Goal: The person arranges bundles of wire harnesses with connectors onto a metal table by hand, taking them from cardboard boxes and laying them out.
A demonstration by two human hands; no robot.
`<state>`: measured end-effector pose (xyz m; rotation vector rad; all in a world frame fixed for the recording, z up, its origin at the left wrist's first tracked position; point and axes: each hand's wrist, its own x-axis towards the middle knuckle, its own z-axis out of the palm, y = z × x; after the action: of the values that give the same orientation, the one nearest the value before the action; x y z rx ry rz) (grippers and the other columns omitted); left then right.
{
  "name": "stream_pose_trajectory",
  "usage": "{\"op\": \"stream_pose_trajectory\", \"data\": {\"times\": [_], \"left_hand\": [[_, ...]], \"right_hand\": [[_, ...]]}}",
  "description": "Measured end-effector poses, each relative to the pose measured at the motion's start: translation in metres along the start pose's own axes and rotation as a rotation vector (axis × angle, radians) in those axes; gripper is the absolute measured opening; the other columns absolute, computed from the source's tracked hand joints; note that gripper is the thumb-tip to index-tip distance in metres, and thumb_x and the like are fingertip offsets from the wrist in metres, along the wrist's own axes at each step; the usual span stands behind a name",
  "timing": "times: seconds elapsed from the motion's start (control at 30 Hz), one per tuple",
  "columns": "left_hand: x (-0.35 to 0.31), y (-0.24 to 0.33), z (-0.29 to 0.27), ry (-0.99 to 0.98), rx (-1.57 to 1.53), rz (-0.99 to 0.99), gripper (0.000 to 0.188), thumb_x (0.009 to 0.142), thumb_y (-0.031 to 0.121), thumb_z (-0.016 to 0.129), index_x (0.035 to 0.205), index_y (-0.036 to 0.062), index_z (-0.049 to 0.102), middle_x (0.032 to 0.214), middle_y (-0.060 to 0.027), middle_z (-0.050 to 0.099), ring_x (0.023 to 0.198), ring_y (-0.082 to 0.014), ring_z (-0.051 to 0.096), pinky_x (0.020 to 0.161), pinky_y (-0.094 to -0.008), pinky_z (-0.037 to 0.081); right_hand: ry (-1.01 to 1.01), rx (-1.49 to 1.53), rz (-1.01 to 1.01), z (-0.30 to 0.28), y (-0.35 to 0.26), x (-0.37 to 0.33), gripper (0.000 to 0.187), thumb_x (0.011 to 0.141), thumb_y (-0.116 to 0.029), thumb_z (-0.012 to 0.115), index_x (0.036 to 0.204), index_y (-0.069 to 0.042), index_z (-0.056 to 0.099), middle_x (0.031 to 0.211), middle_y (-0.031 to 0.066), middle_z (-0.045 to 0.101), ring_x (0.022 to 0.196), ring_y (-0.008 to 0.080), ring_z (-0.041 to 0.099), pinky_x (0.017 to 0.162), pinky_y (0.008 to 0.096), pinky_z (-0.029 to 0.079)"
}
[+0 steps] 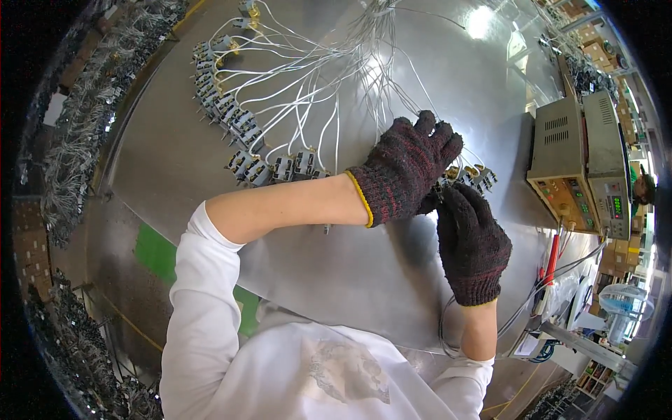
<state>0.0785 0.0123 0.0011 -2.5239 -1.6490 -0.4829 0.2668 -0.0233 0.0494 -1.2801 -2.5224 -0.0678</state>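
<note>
My left hand [409,164], in a dark knitted glove with a yellow cuff, reaches across the metal table. Its fingers are bent over thin white wires and small plug parts, and what they grip is hidden. Close in front of it, my right hand [474,241], gloved the same way, has its fingers pressed together at the near edge of those parts. Several small grey plug parts [483,178] with brass-coloured pieces show just beyond the right fingertips. More wired plug parts [241,126] lie in a curved row at the left, their white wires [301,59] running to one bundle [378,17].
At the right stands a metal-cased test instrument [570,168] with a green digital display. Red-handled leads or tools [553,259] and grey cables [532,294] lie in front of it. Racks of hanging wire bundles [94,119] line the left, and a fan [625,301] stands far right.
</note>
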Motion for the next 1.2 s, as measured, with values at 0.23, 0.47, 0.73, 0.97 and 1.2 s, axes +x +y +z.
{"op": "stream_pose_trajectory", "data": {"times": [0.23, 0.47, 0.73, 0.97, 1.2], "left_hand": [[0.002, 0.0, -0.015, -0.169, -0.032, 0.027, 0.095, 0.082, 0.057, 0.074, 0.151, 0.0, 0.045, 0.141, -0.0181, 0.056, 0.132, -0.0373, 0.05, 0.093, -0.0467, 0.048], [0.004, -0.001, -0.002, -0.087, 0.071, 0.027, 0.081, 0.081, 0.045, 0.075, 0.148, 0.0064, 0.048, 0.138, -0.0147, 0.055, 0.131, -0.0335, 0.049, 0.09, -0.0455, 0.048], [-0.005, -0.011, -0.024, -0.097, 0.106, 0.055, 0.087, 0.084, 0.045, 0.073, 0.155, 0.0042, 0.044, 0.15, -0.0184, 0.053, 0.141, -0.0388, 0.047, 0.11, -0.0522, 0.042], [-0.032, -0.077, -0.092, -0.314, 0.016, 0.267, 0.116, 0.062, 0.054, 0.09, 0.158, 0.0087, 0.043, 0.151, -0.0233, 0.052, 0.137, -0.0409, 0.052, 0.113, -0.0532, 0.041], [-0.007, -0.084, -0.067, -0.501, -0.355, 0.361, 0.127, 0.056, 0.047, 0.097, 0.162, 0.0138, 0.037, 0.148, -0.0208, 0.055, 0.123, -0.0435, 0.064, 0.105, -0.0497, 0.052]], "right_hand": [[0.168, 0.535, 0.098, 0.014, 0.003, -0.016, 0.031, 0.087, -0.009, 0.082, 0.116, -0.014, 0.077, 0.119, 0.0123, 0.076, 0.094, 0.03, 0.078, 0.079, 0.0374, 0.062], [0.105, 0.082, -0.059, 0.021, -0.01, -0.015, 0.035, 0.087, -0.006, 0.08, 0.12, -0.016, 0.076, 0.118, 0.01, 0.076, 0.093, 0.029, 0.077, 0.075, 0.0379, 0.061], [0.042, 0.007, -0.095, 0.018, -0.006, -0.012, 0.033, 0.088, -0.011, 0.079, 0.12, -0.019, 0.076, 0.124, 0.0072, 0.076, 0.09, 0.0277, 0.077, 0.072, 0.0381, 0.061], [0.05, -0.021, -0.071, 0.017, 0.006, -0.011, 0.029, 0.09, -0.014, 0.078, 0.119, -0.019, 0.076, 0.123, 0.0062, 0.076, 0.089, 0.0281, 0.077, 0.073, 0.038, 0.061], [0.122, 0.199, 0.006, 0.008, 0.011, -0.008, 0.029, 0.091, -0.003, 0.077, 0.119, -0.011, 0.075, 0.12, 0.0123, 0.075, 0.098, 0.0321, 0.077, 0.085, 0.0378, 0.06]]}}
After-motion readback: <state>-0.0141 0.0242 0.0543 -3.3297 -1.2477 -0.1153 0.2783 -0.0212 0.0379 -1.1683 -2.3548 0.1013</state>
